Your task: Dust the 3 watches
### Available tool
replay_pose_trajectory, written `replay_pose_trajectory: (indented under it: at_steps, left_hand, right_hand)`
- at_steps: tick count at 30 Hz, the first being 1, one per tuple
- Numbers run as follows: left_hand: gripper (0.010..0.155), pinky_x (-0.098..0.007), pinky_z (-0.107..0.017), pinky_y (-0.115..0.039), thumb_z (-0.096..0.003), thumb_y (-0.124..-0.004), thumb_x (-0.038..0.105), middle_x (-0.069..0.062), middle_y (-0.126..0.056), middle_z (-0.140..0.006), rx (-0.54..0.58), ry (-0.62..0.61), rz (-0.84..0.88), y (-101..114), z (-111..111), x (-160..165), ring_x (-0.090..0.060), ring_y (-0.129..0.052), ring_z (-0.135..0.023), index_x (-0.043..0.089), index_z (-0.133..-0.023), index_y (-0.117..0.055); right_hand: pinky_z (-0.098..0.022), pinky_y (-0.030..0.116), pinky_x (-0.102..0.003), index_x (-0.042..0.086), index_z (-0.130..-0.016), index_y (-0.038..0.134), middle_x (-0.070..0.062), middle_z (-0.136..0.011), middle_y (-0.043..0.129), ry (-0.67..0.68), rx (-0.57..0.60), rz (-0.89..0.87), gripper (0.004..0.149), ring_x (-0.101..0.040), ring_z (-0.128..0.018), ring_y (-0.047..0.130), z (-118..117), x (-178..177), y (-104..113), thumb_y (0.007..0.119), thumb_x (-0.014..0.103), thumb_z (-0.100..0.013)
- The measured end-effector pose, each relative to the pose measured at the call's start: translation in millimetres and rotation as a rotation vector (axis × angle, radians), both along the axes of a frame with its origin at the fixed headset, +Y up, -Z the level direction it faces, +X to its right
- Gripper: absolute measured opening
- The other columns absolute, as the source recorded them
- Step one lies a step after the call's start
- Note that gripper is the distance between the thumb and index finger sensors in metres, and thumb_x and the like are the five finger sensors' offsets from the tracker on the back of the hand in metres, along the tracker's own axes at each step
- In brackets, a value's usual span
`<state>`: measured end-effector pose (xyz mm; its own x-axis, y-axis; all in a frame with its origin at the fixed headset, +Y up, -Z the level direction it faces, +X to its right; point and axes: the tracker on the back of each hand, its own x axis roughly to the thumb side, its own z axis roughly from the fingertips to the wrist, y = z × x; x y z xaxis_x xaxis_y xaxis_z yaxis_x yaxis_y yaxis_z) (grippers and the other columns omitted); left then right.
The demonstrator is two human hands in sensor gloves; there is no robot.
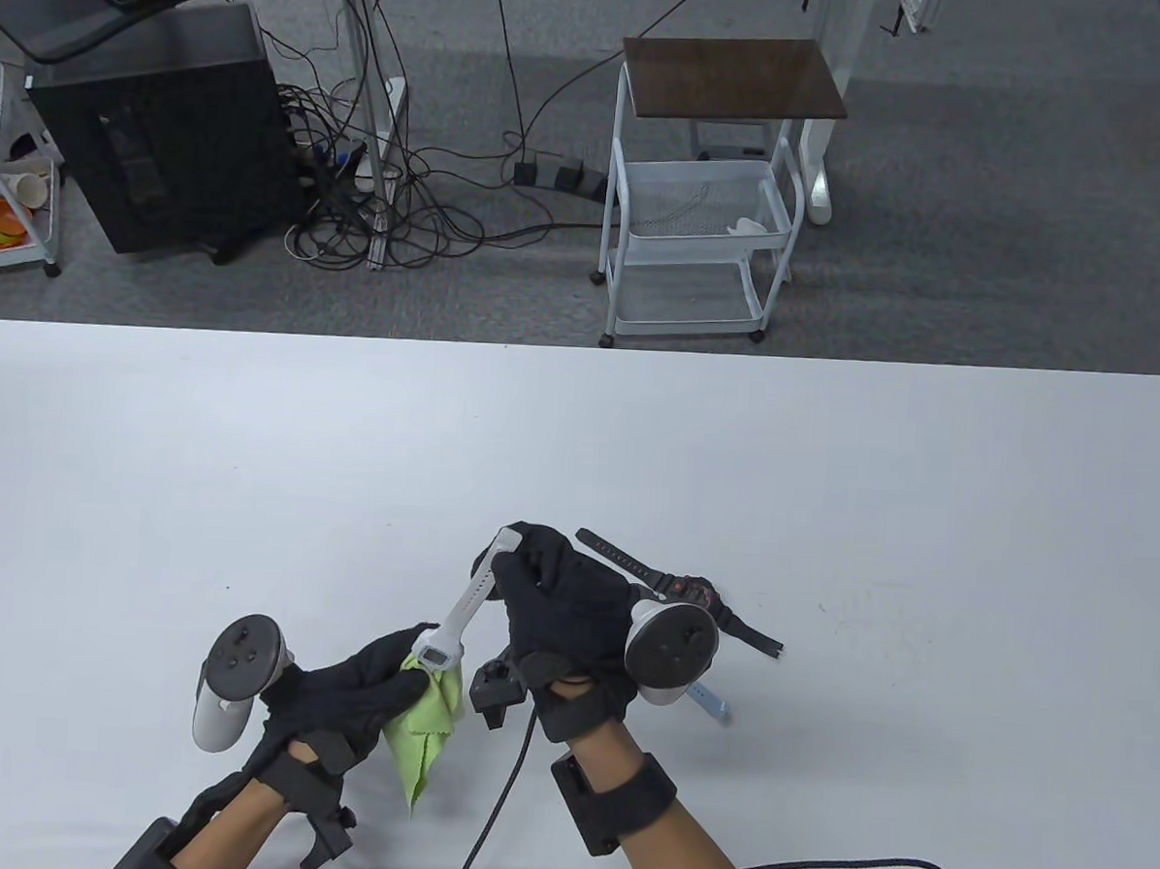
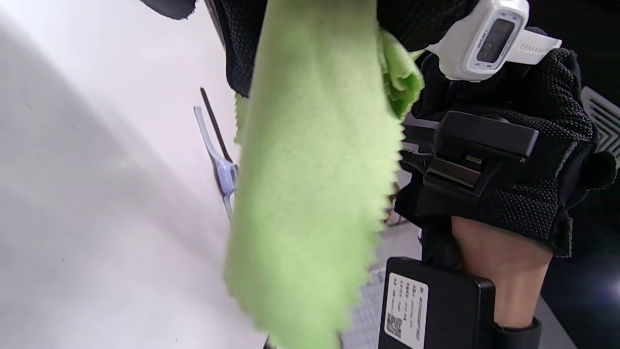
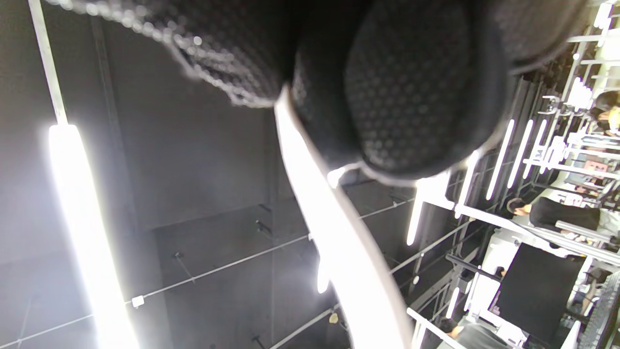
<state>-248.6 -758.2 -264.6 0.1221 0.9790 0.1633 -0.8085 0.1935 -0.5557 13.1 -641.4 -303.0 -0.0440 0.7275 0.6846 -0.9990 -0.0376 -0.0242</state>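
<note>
The right hand (image 1: 571,604) pinches the upper end of the strap of a white watch (image 1: 454,622) between curled fingers and holds it up above the white desk (image 1: 249,456), the strap slanting down and to the left from that grip. The watch's rectangular case hangs at the lower end, just where the left hand (image 1: 352,699) meets it. The left hand's fingers are curled round a green cloth (image 1: 424,727), bunching it against the watch case while the loose serrated end of the cloth hangs down toward the desk. In the left wrist view the case's dark screen faces out, with the cloth (image 2: 310,184) bunched just beside it.

A black watch (image 1: 679,590) lies flat on the desk just behind the right hand, its strap stretched out diagonally. A pale blue watch (image 1: 712,701) lies near the right wrist, mostly hidden under the tracker; only one strap end shows in the table view.
</note>
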Motion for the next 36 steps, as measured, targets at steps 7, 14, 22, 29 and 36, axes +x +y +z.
replay_pose_trajectory:
  at_steps: [7, 14, 22, 29, 36]
  left_hand:
    - [0.049, -0.063, -0.075, -0.050, -0.0586, -0.068, 0.059, 0.007, -0.084, -0.085, -0.001, 0.034, -0.043, -4, 0, -2, -0.027, -0.084, -0.089, 0.026, -0.095, -0.069]
    - [0.050, -0.061, -0.075, -0.055, -0.0575, -0.066, 0.065, 0.007, -0.089, -0.082, 0.011, 0.045, -0.064, -4, 1, -2, -0.028, -0.089, -0.087, 0.025, -0.088, -0.075]
    - [0.049, -0.058, -0.076, -0.055, -0.0602, -0.068, 0.052, 0.005, -0.081, -0.094, 0.036, 0.012, -0.083, 2, 1, 0, -0.024, -0.085, -0.094, 0.024, -0.100, -0.060]
    - [0.052, -0.058, -0.076, -0.055, -0.0594, -0.070, 0.049, 0.005, -0.080, -0.091, 0.036, 0.019, -0.107, 1, 0, 0, -0.022, -0.086, -0.090, 0.023, -0.102, -0.059]
    - [0.053, -0.054, -0.069, -0.068, -0.0558, -0.067, 0.064, 0.014, -0.093, -0.057, 0.076, 0.053, -0.187, 2, -1, -3, -0.014, -0.102, -0.059, 0.020, -0.084, -0.079]
  right_hand:
    - [-0.047, 0.071, -0.059, 0.011, -0.070, 0.086, -0.010, -0.047, 0.104, 0.006, -0.003, -0.024, 0.039, -0.024, -0.025, 0.104, 0, 3, 2, 0.081, 0.037, -0.041]
    - [-0.047, 0.071, -0.059, 0.011, -0.070, 0.086, -0.010, -0.047, 0.104, 0.000, -0.004, -0.037, 0.039, -0.025, -0.025, 0.104, 0, 6, 3, 0.081, 0.037, -0.041]
    - [-0.047, 0.071, -0.059, 0.011, -0.070, 0.086, -0.010, -0.047, 0.104, -0.004, 0.001, -0.050, 0.039, -0.025, -0.025, 0.103, 0, 7, 4, 0.081, 0.036, -0.041]
    - [-0.047, 0.071, -0.059, 0.011, -0.070, 0.086, -0.010, -0.047, 0.104, -0.009, 0.005, -0.058, 0.039, -0.025, -0.025, 0.103, 1, 8, 4, 0.081, 0.037, -0.041]
    - [-0.047, 0.071, -0.059, 0.011, -0.070, 0.085, -0.010, -0.047, 0.103, -0.018, 0.007, -0.089, 0.039, -0.025, -0.026, 0.103, 1, 12, 6, 0.081, 0.036, -0.041]
